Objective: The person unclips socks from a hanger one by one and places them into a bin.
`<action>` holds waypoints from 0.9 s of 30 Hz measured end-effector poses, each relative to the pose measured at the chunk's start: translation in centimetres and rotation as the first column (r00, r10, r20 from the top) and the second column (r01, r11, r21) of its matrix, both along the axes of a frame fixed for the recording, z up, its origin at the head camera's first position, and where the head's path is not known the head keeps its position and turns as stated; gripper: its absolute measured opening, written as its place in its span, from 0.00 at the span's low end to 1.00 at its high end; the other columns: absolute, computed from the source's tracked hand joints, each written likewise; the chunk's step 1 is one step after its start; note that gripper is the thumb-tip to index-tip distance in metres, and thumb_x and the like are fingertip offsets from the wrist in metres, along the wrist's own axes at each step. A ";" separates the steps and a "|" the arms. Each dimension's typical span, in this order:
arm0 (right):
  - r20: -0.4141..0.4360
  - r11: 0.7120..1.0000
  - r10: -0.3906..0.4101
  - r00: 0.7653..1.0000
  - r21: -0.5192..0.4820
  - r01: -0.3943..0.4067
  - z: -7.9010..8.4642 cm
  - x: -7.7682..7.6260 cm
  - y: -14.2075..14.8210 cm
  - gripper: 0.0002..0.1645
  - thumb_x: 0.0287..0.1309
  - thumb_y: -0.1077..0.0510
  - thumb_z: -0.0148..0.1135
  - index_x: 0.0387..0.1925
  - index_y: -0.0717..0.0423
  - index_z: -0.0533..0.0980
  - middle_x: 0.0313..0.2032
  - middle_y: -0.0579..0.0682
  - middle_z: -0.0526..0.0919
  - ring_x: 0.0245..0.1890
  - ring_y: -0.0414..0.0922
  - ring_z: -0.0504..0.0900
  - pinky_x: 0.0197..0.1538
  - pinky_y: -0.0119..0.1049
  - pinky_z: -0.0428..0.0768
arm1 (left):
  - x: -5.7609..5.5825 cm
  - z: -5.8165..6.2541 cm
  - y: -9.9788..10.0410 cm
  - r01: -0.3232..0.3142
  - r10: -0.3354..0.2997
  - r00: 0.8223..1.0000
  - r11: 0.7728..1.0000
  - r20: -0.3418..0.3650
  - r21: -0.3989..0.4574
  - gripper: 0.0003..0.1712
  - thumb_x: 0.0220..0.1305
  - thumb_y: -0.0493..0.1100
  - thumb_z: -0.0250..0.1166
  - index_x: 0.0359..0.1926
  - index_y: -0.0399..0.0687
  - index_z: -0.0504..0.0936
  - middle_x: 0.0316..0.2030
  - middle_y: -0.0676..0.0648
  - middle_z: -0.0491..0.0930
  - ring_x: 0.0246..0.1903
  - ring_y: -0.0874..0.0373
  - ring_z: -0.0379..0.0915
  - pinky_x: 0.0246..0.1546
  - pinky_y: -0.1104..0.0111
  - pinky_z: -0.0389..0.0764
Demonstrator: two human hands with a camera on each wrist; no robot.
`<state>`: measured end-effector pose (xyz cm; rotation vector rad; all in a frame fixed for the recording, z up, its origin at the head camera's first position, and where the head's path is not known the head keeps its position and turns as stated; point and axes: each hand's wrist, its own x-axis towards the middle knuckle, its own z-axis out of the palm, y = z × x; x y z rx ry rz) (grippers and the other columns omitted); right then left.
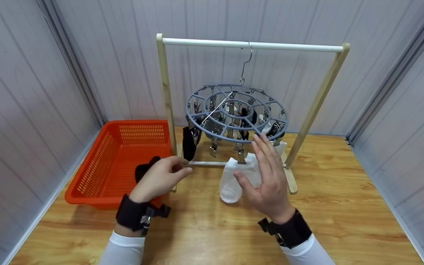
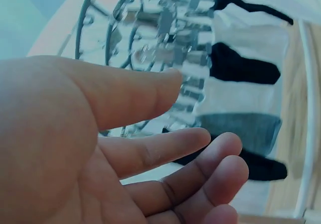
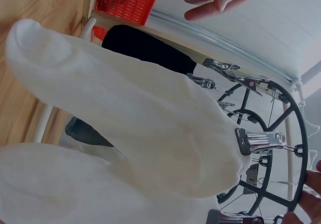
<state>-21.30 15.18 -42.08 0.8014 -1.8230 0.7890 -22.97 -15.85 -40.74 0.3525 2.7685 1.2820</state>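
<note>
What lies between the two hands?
In the head view, a white sock hangs between left hand and right hand, partly hidden by the right; some of the low rail shows there too.

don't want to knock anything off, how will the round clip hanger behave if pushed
The round clip hanger will probably swing or turn, since it hangs from a single hook. Its dangling clips may sway too.
</note>
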 end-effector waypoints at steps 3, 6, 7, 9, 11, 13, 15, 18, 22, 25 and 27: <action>-0.004 1.000 0.015 1.000 0.001 -0.015 0.0 0.1 0.0 0.46 0.76 0.41 0.69 0.77 0.71 0.71 0.77 0.67 0.73 0.79 0.68 0.68 0.82 0.61 0.62 | 0.0 -0.4 1.3 0.024 -0.024 1.000 1.000 -0.016 0.001 0.21 0.79 0.54 0.71 0.63 0.49 0.88 0.50 0.49 0.88 0.43 0.55 0.82 0.49 0.54 0.85; -0.013 0.999 0.032 0.999 0.002 -0.032 0.1 0.1 0.0 0.46 0.77 0.40 0.68 0.76 0.72 0.71 0.77 0.68 0.73 0.79 0.69 0.68 0.82 0.59 0.62 | 0.0 -0.9 2.6 0.039 -0.038 0.999 0.999 -0.032 0.002 0.21 0.78 0.53 0.73 0.63 0.48 0.88 0.49 0.50 0.88 0.45 0.55 0.83 0.52 0.54 0.86; -0.018 0.999 0.040 0.999 0.000 -0.040 0.1 0.1 0.1 0.46 0.77 0.40 0.68 0.76 0.73 0.71 0.76 0.68 0.74 0.78 0.69 0.68 0.82 0.59 0.62 | 0.1 -1.1 3.0 0.046 -0.046 0.998 0.999 -0.042 0.005 0.21 0.78 0.53 0.73 0.63 0.48 0.88 0.49 0.49 0.88 0.47 0.54 0.83 0.53 0.52 0.86; -0.031 0.998 0.057 0.998 -0.002 -0.057 0.2 0.0 0.2 0.46 0.78 0.39 0.68 0.75 0.74 0.72 0.76 0.69 0.74 0.78 0.69 0.68 0.82 0.59 0.63 | 0.1 -1.5 3.8 0.056 -0.055 0.997 0.998 -0.059 0.014 0.23 0.77 0.53 0.74 0.64 0.46 0.87 0.52 0.47 0.88 0.51 0.50 0.84 0.55 0.50 0.86; -0.052 0.997 0.072 0.996 -0.016 -0.073 0.2 -0.2 0.3 0.45 0.78 0.40 0.68 0.73 0.76 0.72 0.75 0.70 0.75 0.78 0.69 0.69 0.82 0.59 0.62 | 0.0 -1.9 4.5 0.069 -0.067 0.994 0.997 -0.081 0.023 0.26 0.77 0.53 0.74 0.66 0.45 0.85 0.57 0.44 0.88 0.57 0.46 0.84 0.59 0.47 0.85; -0.075 0.996 0.075 0.994 -0.036 -0.078 0.3 -0.4 0.5 0.44 0.77 0.41 0.68 0.71 0.77 0.73 0.73 0.71 0.75 0.78 0.68 0.69 0.82 0.60 0.62 | 0.0 -2.3 5.2 0.081 -0.077 0.993 0.996 -0.095 0.048 0.29 0.76 0.53 0.74 0.68 0.43 0.83 0.62 0.40 0.86 0.62 0.43 0.82 0.62 0.46 0.84; -0.093 0.996 0.061 0.994 -0.063 -0.067 0.2 -0.6 0.8 0.43 0.77 0.42 0.68 0.70 0.77 0.74 0.72 0.72 0.76 0.78 0.68 0.69 0.82 0.60 0.62 | -0.1 -2.8 5.7 0.097 -0.088 0.990 0.992 -0.111 0.083 0.31 0.76 0.53 0.75 0.69 0.40 0.81 0.65 0.37 0.84 0.64 0.41 0.81 0.62 0.45 0.84; -0.093 0.994 0.018 0.996 -0.105 -0.028 0.0 -1.1 1.2 0.43 0.77 0.41 0.68 0.70 0.77 0.74 0.73 0.71 0.75 0.79 0.68 0.68 0.83 0.60 0.61 | -0.3 -3.6 6.5 0.117 -0.100 0.987 0.984 -0.128 0.134 0.34 0.75 0.53 0.76 0.71 0.38 0.79 0.67 0.35 0.82 0.67 0.39 0.79 0.64 0.44 0.83; -0.057 0.987 -0.048 0.997 -0.158 0.039 -0.3 -1.5 1.6 0.45 0.77 0.40 0.67 0.72 0.75 0.72 0.75 0.70 0.74 0.81 0.67 0.64 0.84 0.63 0.57 | -0.2 -4.5 7.6 0.128 -0.106 0.984 0.978 -0.141 0.163 0.37 0.74 0.54 0.77 0.72 0.38 0.77 0.69 0.35 0.81 0.69 0.38 0.77 0.68 0.42 0.79; -0.019 0.982 -0.071 0.997 -0.175 0.067 -0.4 -1.6 1.7 0.45 0.78 0.40 0.66 0.74 0.74 0.71 0.76 0.70 0.73 0.82 0.67 0.62 0.84 0.63 0.55 | -0.2 -5.0 8.3 0.128 -0.104 0.985 0.975 -0.135 0.184 0.39 0.73 0.54 0.78 0.74 0.37 0.75 0.70 0.35 0.80 0.71 0.39 0.76 0.71 0.42 0.76; 0.005 0.983 -0.069 0.998 -0.173 0.068 -0.5 -1.5 1.7 0.45 0.78 0.40 0.66 0.75 0.74 0.71 0.77 0.69 0.72 0.82 0.68 0.62 0.85 0.61 0.55 | -0.2 -5.3 8.6 0.130 -0.104 0.986 0.970 -0.133 0.205 0.41 0.72 0.54 0.78 0.75 0.36 0.75 0.71 0.35 0.80 0.71 0.40 0.76 0.72 0.41 0.74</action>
